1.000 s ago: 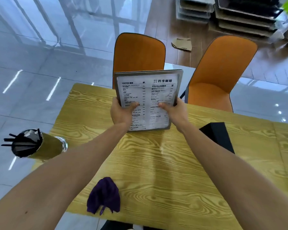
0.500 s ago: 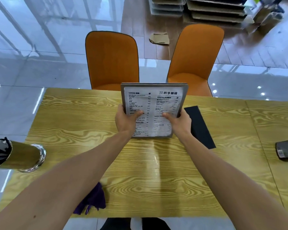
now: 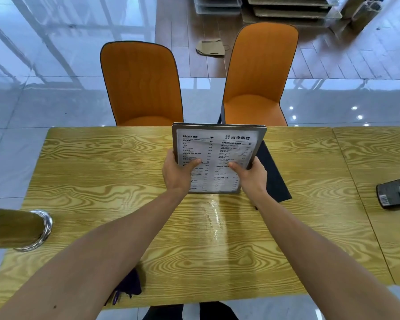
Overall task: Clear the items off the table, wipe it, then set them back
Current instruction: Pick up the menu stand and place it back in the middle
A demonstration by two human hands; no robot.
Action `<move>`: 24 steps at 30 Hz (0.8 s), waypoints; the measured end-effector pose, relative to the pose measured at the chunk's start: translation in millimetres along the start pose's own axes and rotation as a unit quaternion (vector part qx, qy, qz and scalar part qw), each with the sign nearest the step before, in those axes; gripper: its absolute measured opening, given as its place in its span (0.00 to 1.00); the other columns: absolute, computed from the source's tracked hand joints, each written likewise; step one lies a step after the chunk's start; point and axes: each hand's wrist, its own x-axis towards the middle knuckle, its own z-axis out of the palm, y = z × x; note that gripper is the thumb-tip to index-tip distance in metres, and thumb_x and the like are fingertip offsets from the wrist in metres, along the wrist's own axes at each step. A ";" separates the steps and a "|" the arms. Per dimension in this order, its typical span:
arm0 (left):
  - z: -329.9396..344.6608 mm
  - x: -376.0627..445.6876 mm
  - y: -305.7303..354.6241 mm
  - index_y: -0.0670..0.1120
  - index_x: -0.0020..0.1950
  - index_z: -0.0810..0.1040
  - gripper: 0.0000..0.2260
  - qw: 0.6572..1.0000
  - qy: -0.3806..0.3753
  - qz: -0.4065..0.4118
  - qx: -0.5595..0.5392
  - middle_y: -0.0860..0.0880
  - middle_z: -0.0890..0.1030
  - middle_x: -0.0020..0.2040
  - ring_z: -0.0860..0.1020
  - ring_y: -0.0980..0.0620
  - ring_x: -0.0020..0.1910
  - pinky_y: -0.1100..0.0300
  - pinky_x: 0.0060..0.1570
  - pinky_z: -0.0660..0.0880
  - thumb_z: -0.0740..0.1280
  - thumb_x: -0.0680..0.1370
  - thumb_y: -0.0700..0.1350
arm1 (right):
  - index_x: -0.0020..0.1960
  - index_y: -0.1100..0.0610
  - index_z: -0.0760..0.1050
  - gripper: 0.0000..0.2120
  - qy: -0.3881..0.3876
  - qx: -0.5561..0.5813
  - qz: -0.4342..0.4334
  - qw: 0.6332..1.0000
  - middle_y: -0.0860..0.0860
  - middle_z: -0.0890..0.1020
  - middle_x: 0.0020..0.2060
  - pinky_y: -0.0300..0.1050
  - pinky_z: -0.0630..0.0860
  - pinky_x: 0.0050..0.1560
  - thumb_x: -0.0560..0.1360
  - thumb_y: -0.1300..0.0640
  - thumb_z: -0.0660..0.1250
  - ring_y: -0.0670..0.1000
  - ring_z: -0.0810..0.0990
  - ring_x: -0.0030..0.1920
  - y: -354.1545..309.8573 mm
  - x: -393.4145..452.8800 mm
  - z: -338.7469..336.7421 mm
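A grey-framed menu board (image 3: 217, 146) is tilted up over the middle of the yellow wood-grain table (image 3: 102, 176). My left hand (image 3: 178, 175) grips its lower left side and my right hand (image 3: 252, 179) its lower right, thumbs on the printed face. A black stand (image 3: 273, 179) lies flat on the table just right of the menu, partly hidden by my right wrist. A purple cloth (image 3: 129, 285) sits crumpled near the front edge, half hidden under my left forearm. A gold canister (image 3: 16, 229) with a chrome base stands at the left edge.
Two orange chairs (image 3: 143, 84) (image 3: 259, 72) stand behind the far edge. A black device (image 3: 395, 192) lies on the adjoining table at the right. Glossy tiled floor surrounds the table; stacked trays and a cardboard scrap (image 3: 210, 48) lie farther back.
The menu has come down and nearer the table's middle, still in both hands. The view has swung right, showing the black device at the right and pushing the canister to the left edge.
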 end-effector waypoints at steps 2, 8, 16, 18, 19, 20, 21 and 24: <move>-0.1 0.8 -1.9 0.48 0.53 0.75 0.21 1.000 0.000 0.007 0.005 0.53 0.83 0.48 0.82 0.52 0.49 0.53 0.47 0.80 0.82 0.67 0.47 | 0.59 0.55 0.77 0.21 -0.002 0.003 -0.001 1.000 0.46 0.84 0.52 0.39 0.77 0.46 0.71 0.50 0.79 0.46 0.82 0.52 0.6 0.2 0.5; -1.7 0.1 -3.0 0.48 0.55 0.75 0.22 1.000 -0.001 0.019 0.022 0.54 0.83 0.48 0.82 0.52 0.49 0.53 0.48 0.80 0.81 0.67 0.49 | 0.60 0.55 0.76 0.22 -0.009 -0.004 -0.002 1.000 0.46 0.84 0.53 0.43 0.79 0.50 0.71 0.49 0.79 0.46 0.82 0.52 0.5 4.1 0.2; -2.1 -2.2 -3.1 0.48 0.55 0.74 0.22 0.999 -0.007 0.024 0.029 0.53 0.82 0.50 0.81 0.52 0.50 0.53 0.50 0.80 0.81 0.68 0.48 | 0.59 0.54 0.76 0.21 -0.008 -0.010 -0.006 1.000 0.45 0.84 0.51 0.44 0.80 0.51 0.71 0.49 0.78 0.45 0.82 0.51 2.5 2.8 0.5; -2.4 -3.1 -3.6 0.48 0.56 0.74 0.22 0.999 -0.011 0.025 0.032 0.53 0.83 0.50 0.81 0.51 0.50 0.54 0.49 0.80 0.81 0.68 0.48 | 0.59 0.53 0.76 0.21 -0.010 -0.012 -0.006 1.000 0.44 0.84 0.51 0.45 0.80 0.51 0.71 0.48 0.78 0.45 0.82 0.52 3.6 2.6 0.2; -2.9 -2.8 -3.7 0.48 0.56 0.74 0.22 0.999 -0.012 0.025 0.035 0.52 0.83 0.51 0.81 0.51 0.51 0.54 0.49 0.80 0.81 0.68 0.49 | 0.59 0.53 0.76 0.21 -0.011 -0.015 -0.006 1.000 0.44 0.84 0.51 0.46 0.80 0.52 0.71 0.48 0.78 0.45 0.82 0.52 3.8 2.8 0.3; -3.5 -2.5 -3.6 0.48 0.56 0.74 0.23 0.999 -0.014 0.025 0.036 0.52 0.83 0.51 0.81 0.51 0.51 0.55 0.49 0.80 0.81 0.68 0.49 | 0.59 0.53 0.76 0.21 -0.011 -0.016 -0.006 1.000 0.44 0.84 0.52 0.47 0.81 0.52 0.71 0.48 0.78 0.46 0.82 0.52 3.5 2.7 0.3; -4.0 -2.8 -3.1 0.48 0.57 0.74 0.23 0.999 -0.015 0.025 0.036 0.52 0.83 0.51 0.82 0.51 0.51 0.56 0.48 0.79 0.81 0.68 0.48 | 0.59 0.53 0.76 0.21 -0.011 -0.018 -0.006 1.000 0.45 0.84 0.52 0.48 0.81 0.53 0.71 0.48 0.79 0.46 0.83 0.53 3.6 3.1 0.2; -4.5 -2.0 -4.1 0.48 0.58 0.74 0.23 0.999 -0.020 0.026 0.039 0.52 0.83 0.52 0.81 0.51 0.52 0.55 0.50 0.80 0.81 0.68 0.49 | 0.59 0.53 0.76 0.21 -0.014 -0.023 -0.006 1.000 0.46 0.84 0.53 0.50 0.82 0.54 0.71 0.48 0.79 0.48 0.83 0.54 4.9 4.1 -0.6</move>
